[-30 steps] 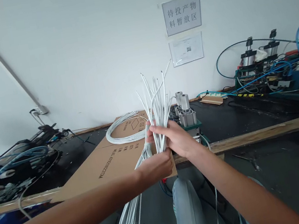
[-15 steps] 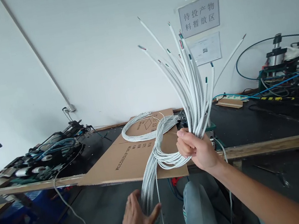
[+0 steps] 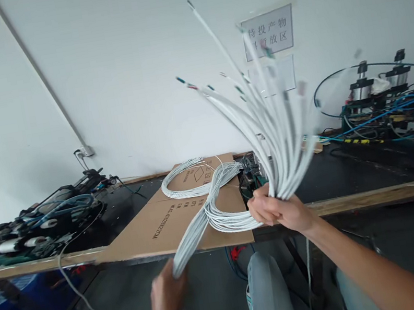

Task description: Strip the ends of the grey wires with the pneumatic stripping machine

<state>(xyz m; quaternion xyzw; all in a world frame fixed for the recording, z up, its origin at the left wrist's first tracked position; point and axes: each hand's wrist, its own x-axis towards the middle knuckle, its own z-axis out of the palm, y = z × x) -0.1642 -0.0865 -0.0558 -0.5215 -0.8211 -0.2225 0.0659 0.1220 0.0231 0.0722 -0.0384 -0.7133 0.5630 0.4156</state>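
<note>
So the right hand [image 3: 280,211] has its fingers wrapped tight around a fat bundle of thin white cables [image 3: 275,133], right at the front edge of the flat brown cardboard sheet [image 3: 154,222] lying on the dark worktop [image 3: 353,173]. The cable ends fan up and out above the fist, a bit blurry, with stripped coloured tips. From the fist the bundle loops back over the cardboard, then runs down off its front edge to the left hand [image 3: 168,301], whose fingers are closed around that lower stretch. A separate coil of white cable [image 3: 183,182] sits on the far end of the cardboard. Grey pneumatic machinery with blue hoses [image 3: 384,99] is well right of the cardboard.
</note>
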